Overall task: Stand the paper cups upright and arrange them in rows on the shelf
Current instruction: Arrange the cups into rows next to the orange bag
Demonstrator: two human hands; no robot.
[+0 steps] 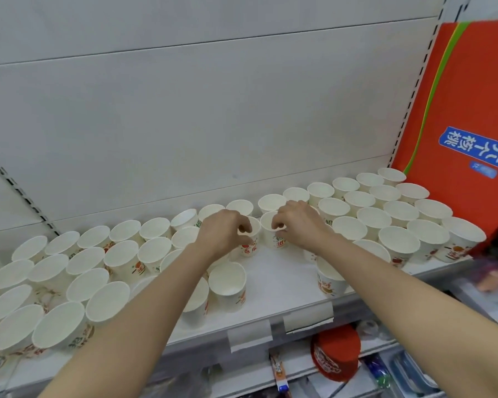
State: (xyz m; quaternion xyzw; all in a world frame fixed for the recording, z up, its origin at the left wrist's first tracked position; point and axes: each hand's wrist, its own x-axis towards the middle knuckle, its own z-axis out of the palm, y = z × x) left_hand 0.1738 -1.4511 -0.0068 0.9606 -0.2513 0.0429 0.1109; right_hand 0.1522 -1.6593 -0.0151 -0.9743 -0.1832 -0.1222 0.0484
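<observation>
- The left hand (224, 229) reaches to the middle of the white shelf (282, 271), fingers curled, pinching the rim of an upright paper cup (249, 245) that bears red and green print.
- The right hand (298, 224) pinches the near rim of a second cup (272, 235), which stands just right of the first; the two cups are side by side, close to touching.
- Both held cups stand upright, mouths up, in the second row from the back panel (184, 124).
- A far row of cups (319, 193) runs along the back panel from the left side to the right end, all upright.
- On the right, a block of cups (400, 225) stands in several tidy rows, rims nearly touching.
- On the left, a larger crowd of cups (78, 277) stands packed together, less evenly lined, reaching the near edge of the shelf.
- A bare patch of shelf lies near the hands; one cup (227, 285) stands at its left beside the left forearm, and another (329, 281) at its right, partly hidden by the right forearm.
- A red box with a blue label (460, 110) leans at the far right end of the shelf, just beyond the rows.
- Blank price-tag holders (308, 317) hang on the shelf's front edge.
- Below, a lower shelf carries a red round container (335, 351) and other packets too blurred to tell.
</observation>
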